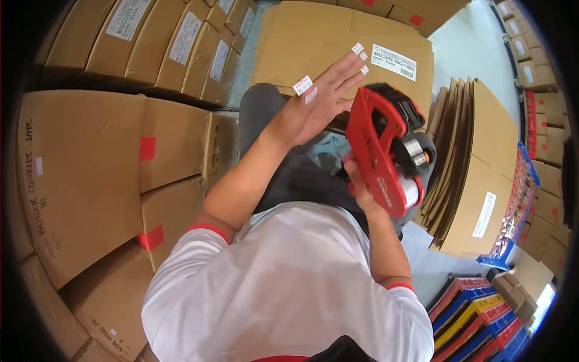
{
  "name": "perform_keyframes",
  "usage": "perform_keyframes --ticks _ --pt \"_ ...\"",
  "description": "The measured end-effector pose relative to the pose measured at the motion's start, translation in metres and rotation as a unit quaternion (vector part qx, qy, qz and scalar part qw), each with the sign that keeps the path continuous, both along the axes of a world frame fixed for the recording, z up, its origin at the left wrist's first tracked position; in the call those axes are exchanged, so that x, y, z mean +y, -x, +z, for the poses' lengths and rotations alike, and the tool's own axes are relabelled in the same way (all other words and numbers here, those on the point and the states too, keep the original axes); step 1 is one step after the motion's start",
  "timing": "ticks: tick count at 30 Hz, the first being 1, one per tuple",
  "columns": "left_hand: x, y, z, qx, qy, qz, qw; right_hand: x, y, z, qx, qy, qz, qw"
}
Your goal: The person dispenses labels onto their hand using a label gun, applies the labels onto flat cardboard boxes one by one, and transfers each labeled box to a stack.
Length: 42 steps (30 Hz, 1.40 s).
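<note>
My left hand (318, 101) is raised flat with fingers stretched out, in front of the large cardboard piece. Small price stickers (358, 48) cling to its fingertips, and another sticker (302, 85) stands out by the thumb. My right hand (360, 184) grips the handle of a red price label gun (383, 154), with a white label roll (411, 194) showing at its near end. The gun's black front part points away from me, close to the left fingers. Part of the right hand is hidden behind the gun.
A cardboard sheet or box (307, 36) with a biscuits label lies ahead. Flattened cartons (476, 157) lean in a stack on the right. Brown boxes (84, 175) pile up on the left. Coloured crates or folders (476, 314) and a blue-edged rack (522, 199) stand lower right.
</note>
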<state>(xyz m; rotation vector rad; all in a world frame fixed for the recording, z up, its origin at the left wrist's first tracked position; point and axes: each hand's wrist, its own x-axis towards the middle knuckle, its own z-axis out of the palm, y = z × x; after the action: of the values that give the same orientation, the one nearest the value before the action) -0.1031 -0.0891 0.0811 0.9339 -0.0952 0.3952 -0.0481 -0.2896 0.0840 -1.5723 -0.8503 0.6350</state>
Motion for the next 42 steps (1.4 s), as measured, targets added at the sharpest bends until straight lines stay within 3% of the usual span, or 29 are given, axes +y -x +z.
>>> perform_keyframes --ticks 2,3,7,9,13,17,20,21,24,28,31,33,38,40,42 --pt "-0.005 0.001 -0.002 -0.003 -0.006 -0.003 1.000 0.008 -0.009 0.003 0.077 0.066 -0.014 0.995" --pt "-0.008 0.002 0.002 -0.002 -0.017 -0.015 1.000 0.012 -0.014 -0.003 0.003 0.051 -0.003 0.999" --pt "-0.003 0.005 0.007 -0.027 -0.047 0.022 0.998 0.007 -0.012 -0.016 -0.079 0.073 0.046 0.993" --pt "0.004 0.008 0.004 -0.032 -0.049 0.046 0.997 0.007 -0.005 -0.013 -0.114 -0.003 0.029 0.993" --pt "0.003 0.008 0.002 -0.019 -0.046 0.056 0.997 0.009 -0.007 -0.016 -0.012 0.008 0.007 1.000" --pt "-0.004 0.007 0.009 -0.029 -0.045 0.035 0.998 0.020 -0.014 -0.019 0.017 0.043 0.017 0.999" --pt "0.005 0.009 0.015 -0.020 -0.045 0.071 0.996 0.008 -0.007 -0.011 -0.042 0.108 0.028 0.993" --pt "0.008 0.010 0.017 -0.004 -0.040 0.101 0.994 0.008 0.001 -0.015 -0.024 0.030 0.006 0.999" --pt "0.012 0.012 0.017 0.005 -0.036 0.130 0.991 0.006 0.002 -0.019 -0.083 -0.026 -0.014 0.996" --pt "0.002 0.009 0.017 -0.011 -0.024 0.088 0.996 0.016 -0.008 -0.010 0.015 0.035 0.021 0.999" --pt "0.001 0.008 0.029 -0.032 -0.045 0.122 0.991 0.013 -0.003 -0.037 0.006 0.037 0.042 0.998" --pt "0.011 0.010 0.031 -0.044 -0.035 0.147 0.988 0.007 0.005 -0.038 -0.044 0.014 0.044 0.998" --pt "0.026 0.015 0.028 -0.056 -0.030 0.193 0.979 -0.008 0.009 -0.032 -0.043 0.037 0.024 0.998" --pt "0.024 0.014 0.024 -0.056 -0.023 0.194 0.979 -0.003 0.006 -0.024 0.038 -0.013 -0.007 0.999" --pt "0.023 0.013 0.024 -0.057 -0.018 0.200 0.978 0.000 0.005 -0.013 0.036 0.003 -0.005 0.999"
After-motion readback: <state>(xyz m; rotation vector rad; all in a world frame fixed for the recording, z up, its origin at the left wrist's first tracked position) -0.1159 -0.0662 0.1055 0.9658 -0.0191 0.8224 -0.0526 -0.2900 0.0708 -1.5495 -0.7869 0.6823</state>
